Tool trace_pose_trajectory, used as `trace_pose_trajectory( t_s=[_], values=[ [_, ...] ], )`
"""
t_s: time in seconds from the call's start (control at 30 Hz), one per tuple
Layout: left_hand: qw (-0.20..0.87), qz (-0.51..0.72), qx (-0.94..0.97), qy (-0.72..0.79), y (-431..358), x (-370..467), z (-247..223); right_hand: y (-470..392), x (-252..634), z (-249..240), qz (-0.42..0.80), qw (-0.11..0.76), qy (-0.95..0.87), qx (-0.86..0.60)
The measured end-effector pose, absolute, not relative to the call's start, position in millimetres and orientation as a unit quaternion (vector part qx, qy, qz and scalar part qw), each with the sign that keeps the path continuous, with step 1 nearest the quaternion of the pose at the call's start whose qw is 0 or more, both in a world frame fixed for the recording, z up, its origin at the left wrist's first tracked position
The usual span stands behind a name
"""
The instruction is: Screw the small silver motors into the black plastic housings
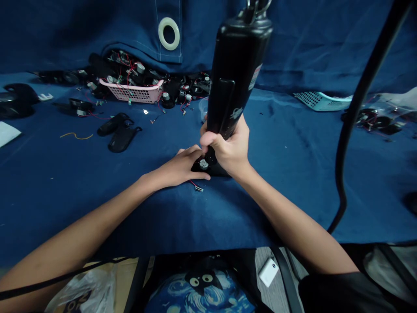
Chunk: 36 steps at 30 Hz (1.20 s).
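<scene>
Close to the front edge of the bench (276, 182), about midway along, the left hand (179, 168) is half open, thumb and fingers steadying a black part (224, 171) around its pale round piece (203, 164). The right hand (233, 150) is wrapped firmly round an upright-looking black power driver (239, 78); its tip is hidden, so whether it is seated cannot be told. Good work here calls for a straight driver, even downward pressure, the left thumb kept clear of the tip, and the small connector (199, 188) left free toward the front edge.
</scene>
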<state>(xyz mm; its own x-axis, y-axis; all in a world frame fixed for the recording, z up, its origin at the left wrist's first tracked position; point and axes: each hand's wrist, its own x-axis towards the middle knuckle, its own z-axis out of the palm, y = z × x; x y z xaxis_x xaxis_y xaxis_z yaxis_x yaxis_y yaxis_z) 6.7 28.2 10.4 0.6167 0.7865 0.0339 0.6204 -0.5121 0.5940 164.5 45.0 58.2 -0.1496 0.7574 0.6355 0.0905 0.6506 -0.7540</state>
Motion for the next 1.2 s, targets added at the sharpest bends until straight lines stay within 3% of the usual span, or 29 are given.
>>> trace_pose_trajectory(
  t_s=[1.2],
  values=[
    [0.24,0.167,0.86,0.419,24,9,5,49,160,44,0.334,0.591,-0.694,-0.238]
  ],
)
